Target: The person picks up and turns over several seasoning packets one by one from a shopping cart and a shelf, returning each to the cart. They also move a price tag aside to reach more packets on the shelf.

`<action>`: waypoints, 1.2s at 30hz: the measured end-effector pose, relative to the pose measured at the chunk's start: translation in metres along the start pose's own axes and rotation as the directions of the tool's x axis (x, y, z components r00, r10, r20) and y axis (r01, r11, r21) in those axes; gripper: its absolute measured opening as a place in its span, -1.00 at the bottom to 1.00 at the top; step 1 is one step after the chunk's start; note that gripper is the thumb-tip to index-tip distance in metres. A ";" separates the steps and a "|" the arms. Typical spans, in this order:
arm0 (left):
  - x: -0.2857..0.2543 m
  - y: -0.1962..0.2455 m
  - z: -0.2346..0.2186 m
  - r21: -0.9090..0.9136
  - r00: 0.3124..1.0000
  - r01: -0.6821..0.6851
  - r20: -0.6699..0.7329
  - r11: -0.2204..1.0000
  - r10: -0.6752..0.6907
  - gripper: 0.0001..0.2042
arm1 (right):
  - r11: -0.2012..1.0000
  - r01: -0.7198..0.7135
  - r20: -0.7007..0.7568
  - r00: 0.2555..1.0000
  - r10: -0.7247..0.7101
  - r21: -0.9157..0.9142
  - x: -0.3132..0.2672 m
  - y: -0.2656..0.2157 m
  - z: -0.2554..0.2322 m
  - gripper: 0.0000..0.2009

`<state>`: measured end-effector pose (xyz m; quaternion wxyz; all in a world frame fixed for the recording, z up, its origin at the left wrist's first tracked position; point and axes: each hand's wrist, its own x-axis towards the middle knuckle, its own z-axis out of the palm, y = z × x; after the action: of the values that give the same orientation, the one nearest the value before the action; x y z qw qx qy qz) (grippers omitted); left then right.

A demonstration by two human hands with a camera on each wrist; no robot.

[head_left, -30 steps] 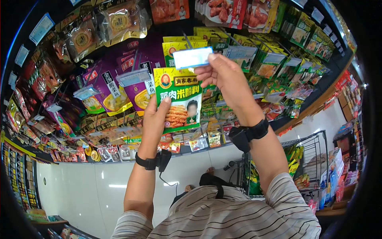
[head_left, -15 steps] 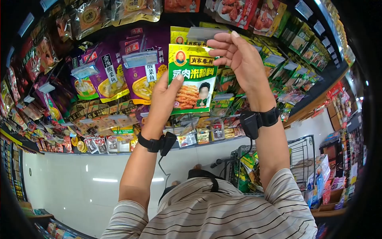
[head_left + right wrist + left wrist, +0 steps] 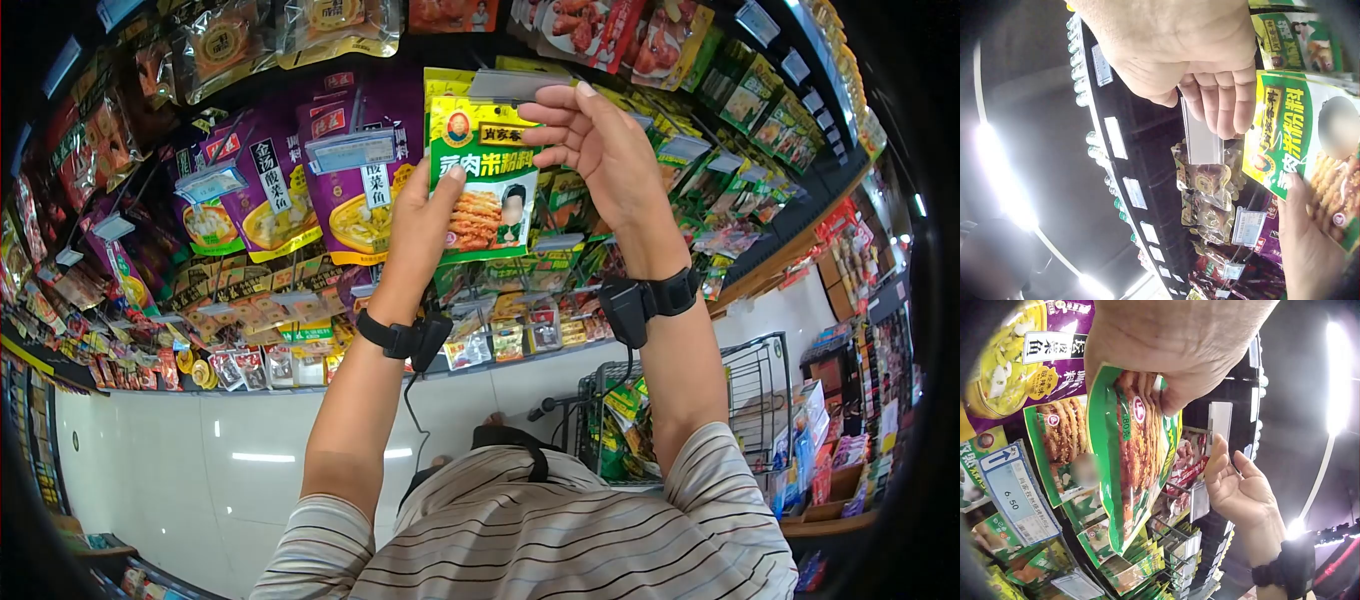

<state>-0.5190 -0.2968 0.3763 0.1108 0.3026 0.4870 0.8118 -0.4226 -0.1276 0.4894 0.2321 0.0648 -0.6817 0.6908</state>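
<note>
My left hand (image 3: 422, 222) holds a green and yellow packet of steamed-meat rice flour mix (image 3: 490, 205) by its left edge, thumb on the front. The packet is upright before a matching packet on the rack, its top overlapping that one in the head view. My right hand (image 3: 618, 160) is raised at the packet's upper right, fingers loosely bent with nothing gripped. Its fingertips are right at a clear price tag holder (image 3: 520, 87), which is tipped up above the packet. The left wrist view shows the packet (image 3: 1132, 450) pinched between thumb and fingers.
Purple fish seasoning bags (image 3: 268, 195) hang to the left, behind price tags (image 3: 350, 150). More green and yellow packets (image 3: 680, 160) hang on the right. Behind me stands a wire shopping cart (image 3: 755, 400) with packets in it.
My right hand has let go of the price tag it pinched, its fingers spreading. The tag now stands tipped up. My left hand has brought the packet up and closer to the rack.
</note>
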 end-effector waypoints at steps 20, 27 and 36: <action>0.061 -0.036 -0.011 0.210 0.993 -0.049 -0.098 0.976 0.071 -0.71 | 0.996 -0.073 -0.017 0.997 0.073 0.052 -0.016 0.009 0.004 -0.54; 0.105 -0.055 -0.026 0.398 0.986 0.007 -0.156 0.917 0.060 -0.69 | 0.986 -0.158 -0.019 0.987 0.159 0.059 -0.049 0.017 -0.002 -0.54; 0.101 -0.051 -0.015 0.386 0.988 0.072 -0.153 0.920 -0.013 -0.77 | 0.955 -0.276 -0.038 0.959 0.281 0.108 -0.096 0.032 -0.004 -0.56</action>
<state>-0.6146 -0.2340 0.3658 0.0298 0.2471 0.6521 0.7161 -0.3495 -0.1452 0.4211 0.1467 -0.0383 -0.6416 0.7519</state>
